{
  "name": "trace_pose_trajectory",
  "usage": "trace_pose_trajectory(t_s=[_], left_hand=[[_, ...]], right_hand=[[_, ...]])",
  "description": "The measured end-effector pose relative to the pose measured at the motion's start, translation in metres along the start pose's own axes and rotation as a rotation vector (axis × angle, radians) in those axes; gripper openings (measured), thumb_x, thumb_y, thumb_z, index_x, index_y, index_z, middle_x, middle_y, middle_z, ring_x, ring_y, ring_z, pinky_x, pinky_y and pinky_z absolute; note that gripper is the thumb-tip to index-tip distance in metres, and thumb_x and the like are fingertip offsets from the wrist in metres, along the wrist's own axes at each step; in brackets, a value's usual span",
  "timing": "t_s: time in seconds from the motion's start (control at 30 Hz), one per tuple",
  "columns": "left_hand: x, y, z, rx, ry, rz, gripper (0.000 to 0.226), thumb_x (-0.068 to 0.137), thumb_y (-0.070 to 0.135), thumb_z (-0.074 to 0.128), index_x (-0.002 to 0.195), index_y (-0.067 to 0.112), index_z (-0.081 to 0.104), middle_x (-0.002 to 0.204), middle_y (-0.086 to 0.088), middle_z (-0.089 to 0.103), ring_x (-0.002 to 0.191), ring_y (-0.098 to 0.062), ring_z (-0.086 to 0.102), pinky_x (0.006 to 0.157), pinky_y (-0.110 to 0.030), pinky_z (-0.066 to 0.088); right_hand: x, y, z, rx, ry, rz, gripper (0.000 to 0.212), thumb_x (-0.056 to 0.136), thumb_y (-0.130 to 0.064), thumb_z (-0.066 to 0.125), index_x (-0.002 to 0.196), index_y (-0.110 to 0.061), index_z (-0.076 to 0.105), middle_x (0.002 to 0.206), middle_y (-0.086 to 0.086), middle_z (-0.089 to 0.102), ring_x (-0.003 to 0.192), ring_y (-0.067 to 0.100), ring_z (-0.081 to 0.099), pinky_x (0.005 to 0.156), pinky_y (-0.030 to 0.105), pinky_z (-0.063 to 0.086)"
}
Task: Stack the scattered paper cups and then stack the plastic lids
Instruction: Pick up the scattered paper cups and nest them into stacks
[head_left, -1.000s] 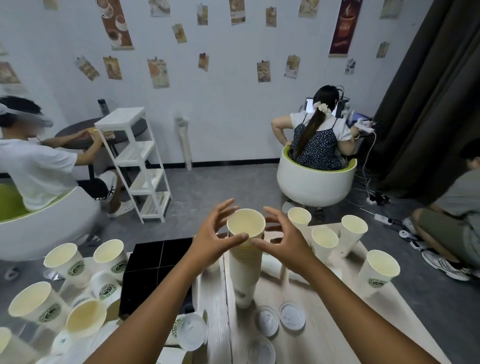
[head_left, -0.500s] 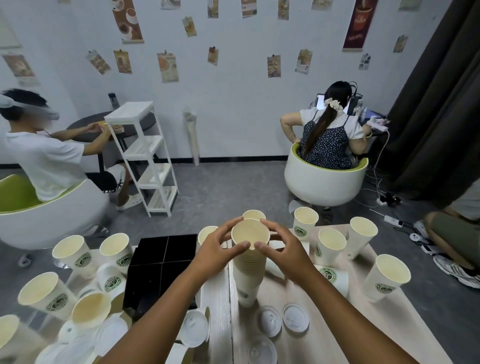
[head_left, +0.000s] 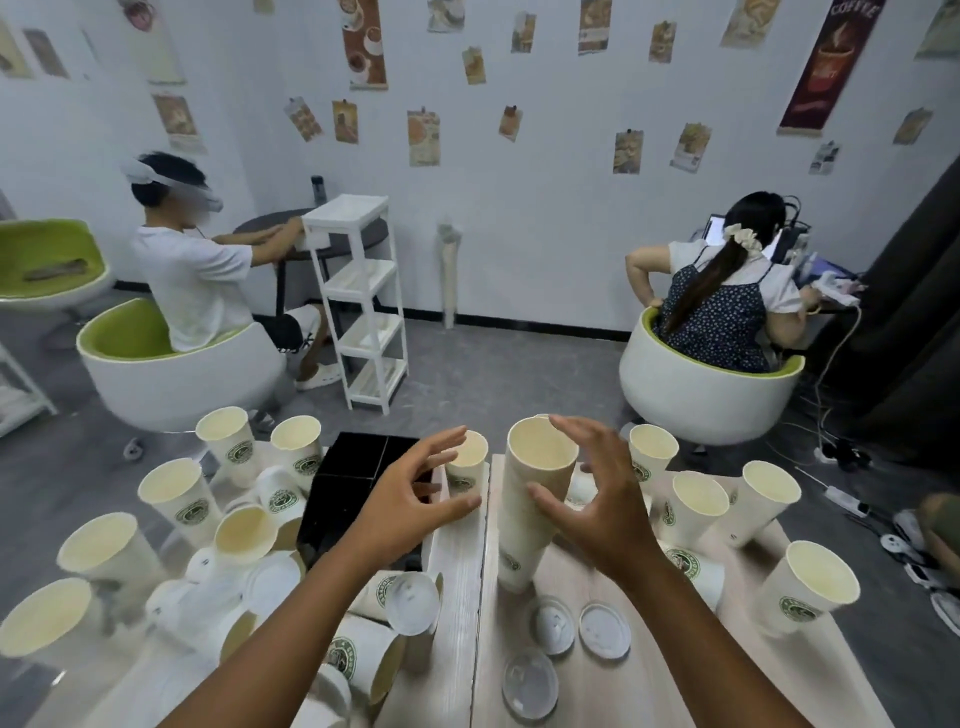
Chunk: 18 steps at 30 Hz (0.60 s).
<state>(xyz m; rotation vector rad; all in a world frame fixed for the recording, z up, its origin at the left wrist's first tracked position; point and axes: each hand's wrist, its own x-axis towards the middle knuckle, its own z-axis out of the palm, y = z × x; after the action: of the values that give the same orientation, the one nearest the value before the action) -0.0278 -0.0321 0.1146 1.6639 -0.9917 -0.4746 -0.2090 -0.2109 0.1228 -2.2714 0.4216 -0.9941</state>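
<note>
A tall stack of paper cups (head_left: 524, 514) stands upright in the middle of the wooden table (head_left: 457, 613). My left hand (head_left: 415, 499) hovers to its left with fingers spread and holds nothing. My right hand (head_left: 597, 499) hovers just right of the stack, fingers spread, also holding nothing. Several single cups with green logos stand scattered to the left (head_left: 176, 493) and to the right (head_left: 810, 582). One cup lies on its side (head_left: 363, 654) near the front. Three clear plastic lids (head_left: 602, 630) lie flat below the stack.
A black box (head_left: 353, 483) sits behind my left hand. A capped cup (head_left: 410, 603) lies beside my left forearm. People sit in round chairs (head_left: 706, 395) beyond the table, and a white shelf rack (head_left: 363, 301) stands on the floor.
Both hands have let go of the top of the cup stack and moved apart, fingers spread. The view has swung to the left and nearer the table.
</note>
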Motion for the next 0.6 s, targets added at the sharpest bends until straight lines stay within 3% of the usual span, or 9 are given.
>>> trace_pose_trajectory(t_s=[0.13,0.23,0.43,0.6], left_hand=[[-0.049,-0.007,-0.026,-0.006,0.122,-0.025,0.070,0.075,0.043,0.085,0.139,0.044,0.057,0.140,0.024,0.061,0.132,0.002,0.056,0.105,-0.035,0.052],[-0.092,-0.022,-0.049,-0.021,0.230,-0.078,0.068,0.072,0.046,0.082,0.137,0.042,0.059,0.140,0.021,0.062,0.131,-0.002,0.058,0.103,-0.038,0.054],[-0.189,-0.061,-0.109,-0.066,0.468,-0.216,0.065,0.070,0.047,0.083,0.131,0.036,0.064,0.134,0.012,0.068,0.127,-0.008,0.063,0.100,-0.045,0.057],[-0.248,-0.089,-0.153,-0.034,0.588,-0.320,0.060,0.067,0.055,0.082,0.124,0.049,0.063,0.129,0.018,0.070,0.122,-0.006,0.065,0.096,-0.040,0.059]], right_hand=[[-0.012,-0.035,0.030,0.149,-0.091,-0.076,0.067,0.080,-0.040,0.081,0.140,-0.028,0.054,0.139,-0.012,0.053,0.127,0.013,0.053,0.094,0.027,0.052],[-0.027,-0.048,0.068,0.239,-0.199,-0.072,0.069,0.079,-0.036,0.083,0.141,-0.027,0.054,0.139,-0.015,0.054,0.126,0.013,0.055,0.087,0.027,0.056],[-0.063,-0.072,0.141,0.366,-0.488,0.123,0.073,0.083,-0.033,0.085,0.144,-0.046,0.046,0.142,-0.020,0.050,0.131,0.001,0.049,0.095,0.016,0.048],[-0.085,-0.086,0.195,0.368,-0.594,0.234,0.071,0.084,-0.031,0.085,0.138,-0.053,0.044,0.139,-0.026,0.050,0.126,-0.004,0.049,0.094,0.022,0.048]])
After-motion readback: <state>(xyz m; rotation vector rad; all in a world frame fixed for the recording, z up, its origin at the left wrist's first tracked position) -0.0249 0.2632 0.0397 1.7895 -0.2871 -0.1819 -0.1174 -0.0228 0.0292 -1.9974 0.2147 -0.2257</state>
